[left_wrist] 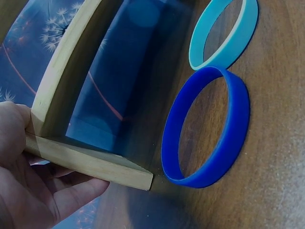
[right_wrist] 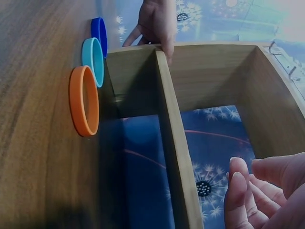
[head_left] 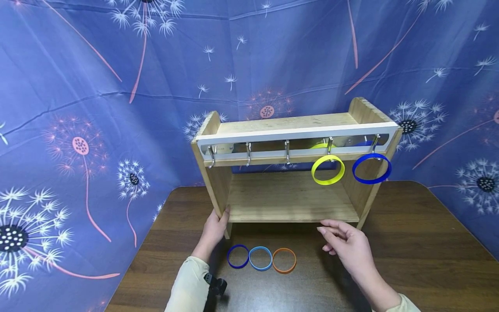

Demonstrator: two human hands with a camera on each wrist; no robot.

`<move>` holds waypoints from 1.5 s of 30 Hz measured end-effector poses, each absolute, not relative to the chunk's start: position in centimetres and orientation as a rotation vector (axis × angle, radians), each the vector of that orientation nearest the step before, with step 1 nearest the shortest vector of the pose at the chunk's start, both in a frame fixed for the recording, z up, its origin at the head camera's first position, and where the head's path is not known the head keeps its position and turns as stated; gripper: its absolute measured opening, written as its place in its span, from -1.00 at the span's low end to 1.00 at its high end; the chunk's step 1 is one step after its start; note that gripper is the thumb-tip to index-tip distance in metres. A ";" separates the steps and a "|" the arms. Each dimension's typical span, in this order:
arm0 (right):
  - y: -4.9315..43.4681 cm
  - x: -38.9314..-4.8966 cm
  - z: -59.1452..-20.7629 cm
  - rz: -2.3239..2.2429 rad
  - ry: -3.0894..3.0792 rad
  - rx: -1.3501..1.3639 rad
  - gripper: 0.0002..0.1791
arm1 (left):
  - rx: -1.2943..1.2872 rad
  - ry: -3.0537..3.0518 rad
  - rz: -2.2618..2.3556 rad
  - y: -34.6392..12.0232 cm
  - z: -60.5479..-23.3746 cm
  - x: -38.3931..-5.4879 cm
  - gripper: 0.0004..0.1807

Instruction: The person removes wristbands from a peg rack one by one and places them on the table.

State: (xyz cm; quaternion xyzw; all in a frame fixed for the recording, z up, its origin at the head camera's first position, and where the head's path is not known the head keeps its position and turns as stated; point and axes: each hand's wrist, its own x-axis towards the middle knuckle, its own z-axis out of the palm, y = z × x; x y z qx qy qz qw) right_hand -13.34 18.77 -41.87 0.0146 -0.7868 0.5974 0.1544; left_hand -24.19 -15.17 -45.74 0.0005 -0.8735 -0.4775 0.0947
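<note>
A wooden shelf rack (head_left: 292, 197) stands on the table, a white rail (head_left: 269, 135) with several metal hooks along its top front. My left hand (head_left: 215, 227) grips the rack's left side panel near the bottom, thumb at the front edge. Bare of any object, my right hand (head_left: 348, 247) hovers by the lower board's front edge, fingers loosely bent and thumb near the fingertips. A yellow wristband (head_left: 313, 173) and a blue wristband (head_left: 354, 172) hang from the two rightmost hooks. In front of the rack lie a dark blue band (left_wrist: 238, 129), a light blue band (left_wrist: 244, 36) and an orange band (right_wrist: 76, 102).
The brown wooden table (head_left: 436, 242) extends on both sides of the rack. Behind it hangs a blue cloth (head_left: 163, 82) with dandelion prints. A small black device (head_left: 217, 284) is strapped at the left wrist.
</note>
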 end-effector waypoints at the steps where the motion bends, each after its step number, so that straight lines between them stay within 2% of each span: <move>1: 18.8 -13.4 -41.8 1.708 -2.250 0.050 -0.76 | 0.008 -2.591 -1.422 -15.2 -45.7 -24.2 -0.61; 24: 19.3 -13.7 -40.3 1.745 -2.182 0.114 -0.70 | 0.005 -2.597 -1.413 -15.4 -45.9 -24.2 -0.60; 45: 19.9 -14.9 -37.0 1.865 -2.003 0.162 -0.73 | 0.010 -2.595 -1.413 -15.3 -46.0 -24.4 -0.63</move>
